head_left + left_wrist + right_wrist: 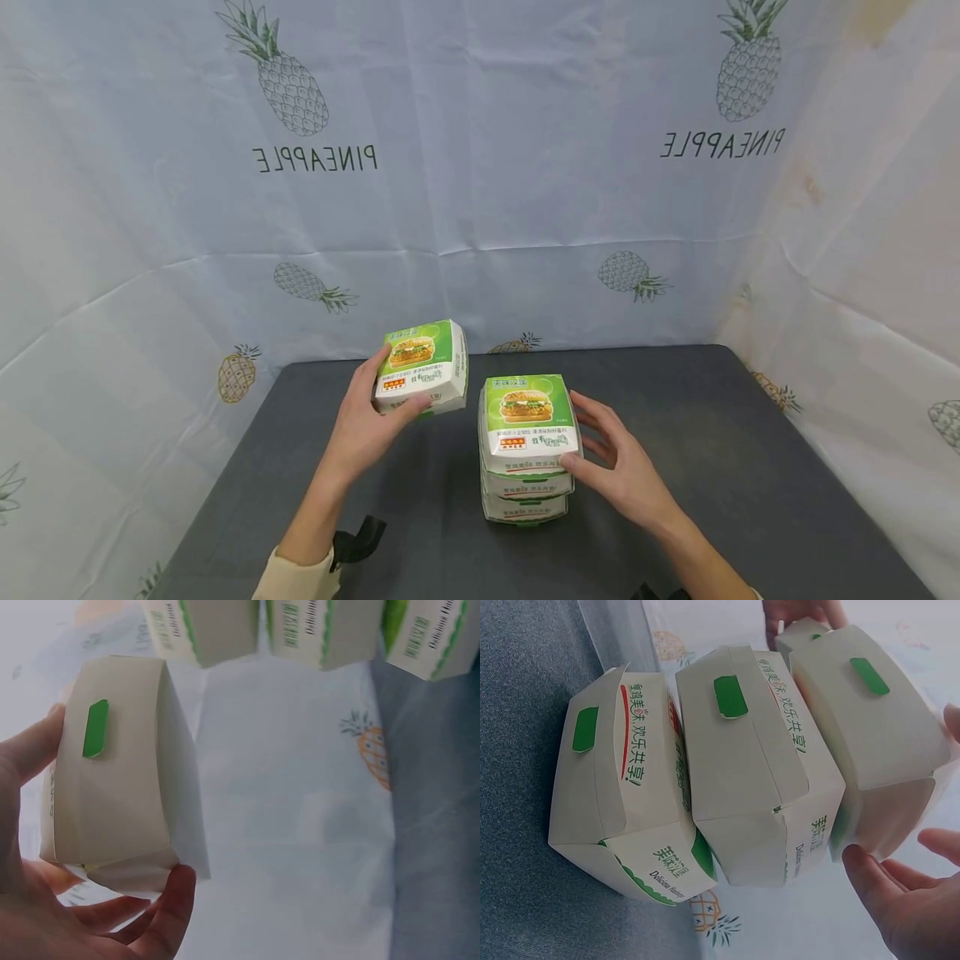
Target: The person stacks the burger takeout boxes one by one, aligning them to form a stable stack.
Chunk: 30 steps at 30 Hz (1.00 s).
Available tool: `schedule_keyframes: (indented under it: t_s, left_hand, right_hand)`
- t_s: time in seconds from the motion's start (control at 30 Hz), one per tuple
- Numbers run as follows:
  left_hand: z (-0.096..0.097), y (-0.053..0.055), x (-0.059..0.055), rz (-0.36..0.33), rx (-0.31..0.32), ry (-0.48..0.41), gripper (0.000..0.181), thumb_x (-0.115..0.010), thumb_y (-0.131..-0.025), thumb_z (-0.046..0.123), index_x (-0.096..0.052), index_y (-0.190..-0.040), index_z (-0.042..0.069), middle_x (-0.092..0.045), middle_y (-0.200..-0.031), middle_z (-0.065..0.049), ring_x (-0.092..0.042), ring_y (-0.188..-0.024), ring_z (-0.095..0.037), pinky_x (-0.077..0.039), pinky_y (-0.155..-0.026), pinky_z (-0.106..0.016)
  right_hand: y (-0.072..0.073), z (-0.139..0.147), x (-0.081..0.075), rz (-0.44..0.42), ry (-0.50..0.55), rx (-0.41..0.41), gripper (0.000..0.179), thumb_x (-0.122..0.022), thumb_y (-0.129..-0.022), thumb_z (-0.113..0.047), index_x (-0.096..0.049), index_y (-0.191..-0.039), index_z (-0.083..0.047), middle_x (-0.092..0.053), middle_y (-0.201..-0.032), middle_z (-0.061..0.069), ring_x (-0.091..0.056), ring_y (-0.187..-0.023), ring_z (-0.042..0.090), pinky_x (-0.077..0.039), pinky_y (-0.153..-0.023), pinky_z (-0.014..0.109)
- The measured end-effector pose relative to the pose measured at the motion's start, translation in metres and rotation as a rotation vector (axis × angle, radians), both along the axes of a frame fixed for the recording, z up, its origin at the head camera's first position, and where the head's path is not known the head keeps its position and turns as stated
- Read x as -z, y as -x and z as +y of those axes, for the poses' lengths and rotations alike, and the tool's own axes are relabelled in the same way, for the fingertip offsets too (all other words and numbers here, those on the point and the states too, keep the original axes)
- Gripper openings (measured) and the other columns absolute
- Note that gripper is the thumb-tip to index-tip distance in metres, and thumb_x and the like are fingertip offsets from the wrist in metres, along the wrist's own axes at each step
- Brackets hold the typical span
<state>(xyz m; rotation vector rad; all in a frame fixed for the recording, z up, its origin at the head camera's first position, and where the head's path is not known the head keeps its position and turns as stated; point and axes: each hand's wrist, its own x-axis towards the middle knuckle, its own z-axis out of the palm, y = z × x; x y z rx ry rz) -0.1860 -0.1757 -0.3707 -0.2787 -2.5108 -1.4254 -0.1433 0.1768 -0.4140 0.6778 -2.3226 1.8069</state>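
Observation:
In the head view my left hand [367, 429] grips a green-and-white burger box [422, 367], holding it up to the left of a stack. Thumb and fingers clasp it from opposite sides, and the left wrist view shows its plain wall with a green tab [95, 729]. The stack has three like boxes: a top box [529, 417] with a burger picture, a middle box [757, 750] and a bottom box [630, 787]. My right hand [630, 475] is at the right side of the top box, fingers spread, thumb at the near corner.
The stack stands on a dark grey table [675, 433]. A white cloth [510, 200] printed with pineapples hangs behind the table and along both sides. Black straps [358, 542] are at the wrists.

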Motion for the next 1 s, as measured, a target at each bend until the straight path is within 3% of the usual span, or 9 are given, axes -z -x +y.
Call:
schedule_keyframes:
  t_s: [0.37, 0.67, 0.87, 1.0]
  left_hand:
    - [0.013, -0.001, -0.021, 0.041, 0.062, -0.036, 0.095, -0.081, -0.09, 0.036, -0.023, -0.163, 0.022, -0.031, -0.156, -0.011, -0.058, -0.103, -0.025, -0.055, -0.078, -0.031]
    - [0.027, -0.005, -0.035, 0.072, 0.096, -0.035, 0.095, -0.082, -0.088, 0.037, -0.024, -0.163, 0.024, -0.032, -0.155, -0.007, -0.057, -0.106, -0.023, -0.054, -0.082, -0.038]
    - [0.037, -0.007, -0.04, 0.083, 0.127, -0.037, 0.095, -0.082, -0.088, 0.035, -0.026, -0.162, 0.022, -0.034, -0.154, -0.005, -0.057, -0.105, -0.021, -0.054, -0.082, -0.038]
    - [0.044, -0.007, -0.042, 0.087, 0.147, -0.048, 0.094, -0.082, -0.088, 0.035, -0.026, -0.162, 0.023, -0.033, -0.155, -0.005, -0.057, -0.106, -0.021, -0.054, -0.083, -0.039]
  right_hand:
    - [-0.001, 0.0, -0.001, -0.018, -0.008, 0.019, 0.069, -0.069, -0.097, -0.009, -0.036, -0.158, -0.016, -0.034, -0.157, 0.009, -0.042, -0.133, 0.001, -0.045, -0.102, 0.023]
    - [-0.001, 0.001, -0.004, -0.025, -0.012, 0.02, 0.069, -0.069, -0.098, -0.01, -0.036, -0.158, -0.01, -0.035, -0.157, 0.009, -0.042, -0.133, -0.001, -0.045, -0.102, 0.021]
    - [-0.001, 0.002, -0.003, -0.02, 0.004, 0.008, 0.069, -0.069, -0.098, -0.008, -0.035, -0.157, -0.006, -0.035, -0.157, 0.011, -0.042, -0.133, -0.001, -0.045, -0.103, 0.022]
    - [-0.002, 0.003, -0.004, -0.015, 0.009, 0.006, 0.068, -0.068, -0.098, -0.007, -0.036, -0.157, -0.011, -0.035, -0.157, 0.011, -0.043, -0.133, 0.0, -0.045, -0.104, 0.023]
